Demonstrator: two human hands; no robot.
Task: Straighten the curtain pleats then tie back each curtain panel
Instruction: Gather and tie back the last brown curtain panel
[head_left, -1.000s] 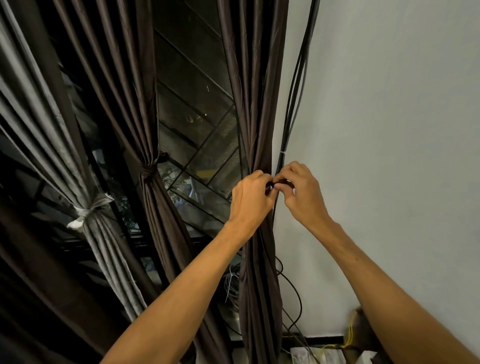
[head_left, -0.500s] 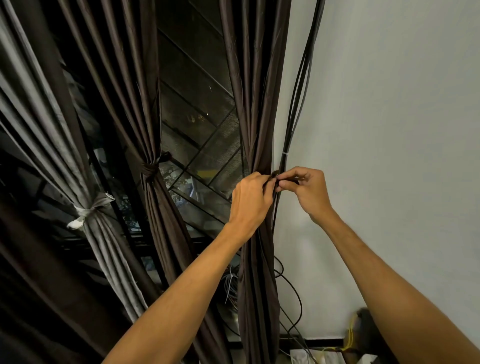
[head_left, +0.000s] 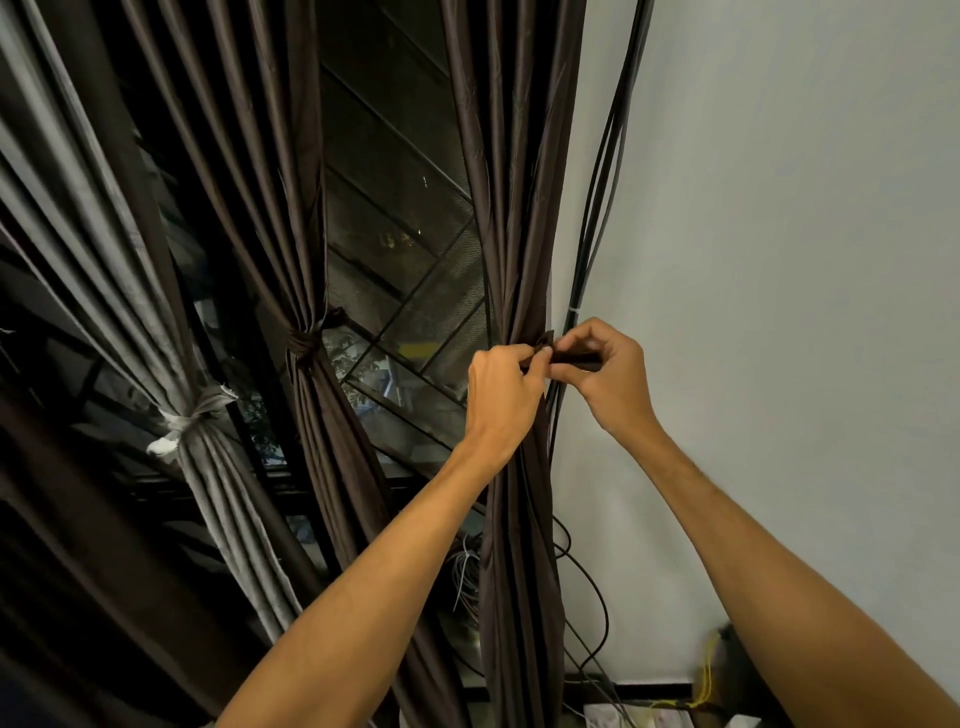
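1. While counting panels: three in all. From left to right, grey panel (head_left: 104, 234), middle brown panel (head_left: 270, 156), and right brown panel (head_left: 514, 182) just beside the wall (head_left: 779, 260).
2. Two ties already on: one pale tie (head_left: 189, 418) round the grey panel, one brown knot (head_left: 305, 344) round the middle brown panel.
3. Third tie: one dark strip (head_left: 579, 359) at the bunched waist of the right brown panel, pulled out rightward from the fabric between the two hands. One short end pokes up at the fabric edge.
4. Left hand (head_left: 501, 400): fingers curled, pinching the strip's near end against the bunched fabric.
5. Right hand (head_left: 615, 382): thumb and forefinger pinching the strip's outer end, other fingers curled in. Off the fabric, in front of the wall.
6. Black cables (head_left: 602, 182): several, running down between the right brown panel and the wall. Exact count unclear. One white zip tie (head_left: 574, 310) on them, just above the right hand.
7. Low down: one bundle of thin pale wires (head_left: 465, 566) left of the right brown panel, one yellow cable (head_left: 705, 675) near the skirting.
8. Behind the panels: one dark window grille (head_left: 405, 249).
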